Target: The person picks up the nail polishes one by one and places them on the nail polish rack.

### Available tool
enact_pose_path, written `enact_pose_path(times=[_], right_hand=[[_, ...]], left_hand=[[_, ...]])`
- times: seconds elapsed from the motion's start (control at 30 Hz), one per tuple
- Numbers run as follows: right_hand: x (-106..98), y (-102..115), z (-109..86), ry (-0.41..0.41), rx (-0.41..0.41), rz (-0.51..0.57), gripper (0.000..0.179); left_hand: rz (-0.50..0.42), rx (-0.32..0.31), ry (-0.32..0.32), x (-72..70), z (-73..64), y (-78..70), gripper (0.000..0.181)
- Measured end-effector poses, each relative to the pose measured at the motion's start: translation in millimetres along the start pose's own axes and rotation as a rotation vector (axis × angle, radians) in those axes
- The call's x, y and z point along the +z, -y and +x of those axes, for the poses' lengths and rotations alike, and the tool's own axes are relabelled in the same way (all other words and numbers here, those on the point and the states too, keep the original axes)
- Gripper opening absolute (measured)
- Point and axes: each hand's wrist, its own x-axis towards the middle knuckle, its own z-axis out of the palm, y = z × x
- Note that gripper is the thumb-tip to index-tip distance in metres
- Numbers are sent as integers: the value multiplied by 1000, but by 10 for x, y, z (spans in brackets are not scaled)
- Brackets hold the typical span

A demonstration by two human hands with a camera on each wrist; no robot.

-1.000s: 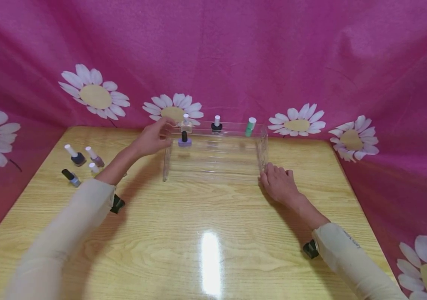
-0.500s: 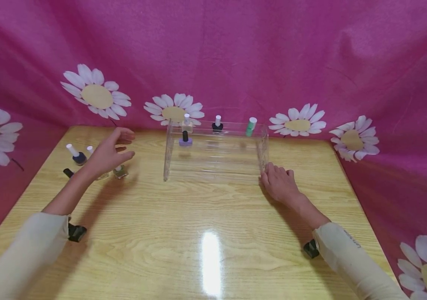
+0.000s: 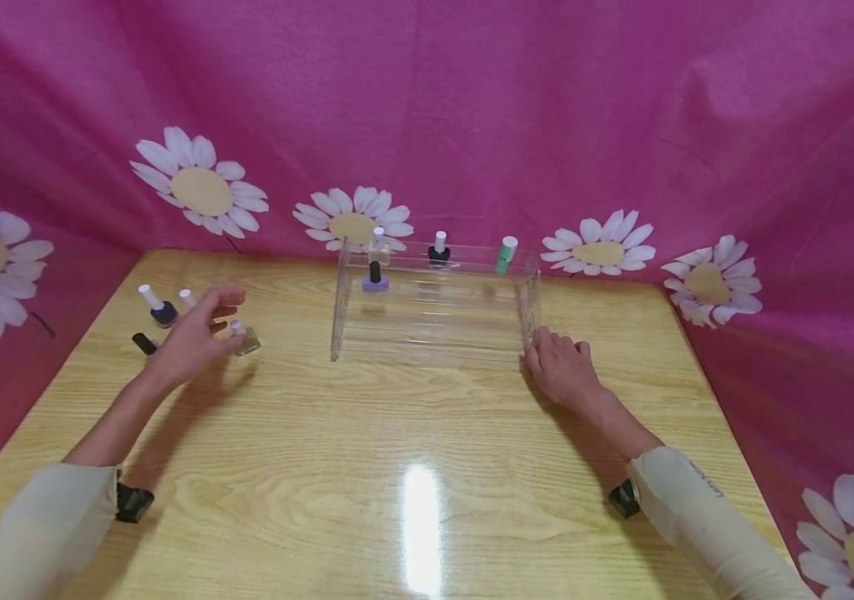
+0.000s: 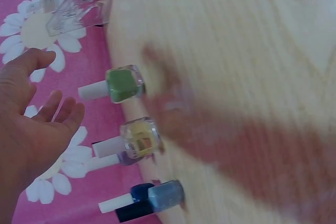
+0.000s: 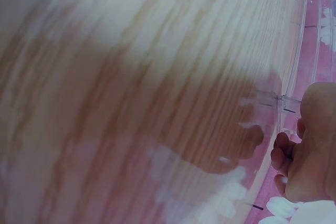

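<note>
My left hand (image 3: 197, 337) hovers with fingers spread and nothing held, over a group of nail polish bottles on the table's left. In the left wrist view, a green nail polish bottle (image 4: 123, 85) with a white cap stands nearest the fingers. Beside it are a pale yellow bottle (image 4: 140, 137) and a light blue bottle (image 4: 167, 195) with a black cap. My right hand (image 3: 565, 367) holds the front right corner of a clear tiered rack (image 3: 339, 317), fingers curled at its side panel. A purple bottle (image 3: 375, 283) sits on the rack's second tier from the top.
Along the rack's top tier stand a clear bottle (image 3: 378, 250), a black bottle (image 3: 439, 252) and a green-bodied bottle (image 3: 505, 257). A navy bottle (image 3: 164, 313) is at the back left. Behind the wooden table (image 3: 337, 467) hangs a pink flowered cloth (image 3: 471, 108).
My left hand has left the rack's left end and moved left, then lower, to the loose bottles. The purple bottle stays on the rack. My right hand keeps its place.
</note>
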Motion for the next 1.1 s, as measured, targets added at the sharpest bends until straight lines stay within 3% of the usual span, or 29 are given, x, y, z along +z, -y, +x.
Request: enact_pose_path(times=[0.4, 1.1], right_hand=[[-2, 14, -5, 2, 9, 6, 26], [-14, 13, -11, 18, 20, 9, 25]], left_hand=[[-2, -49, 5, 104, -29, 132, 60], [191, 7, -11, 247, 8, 299, 53]])
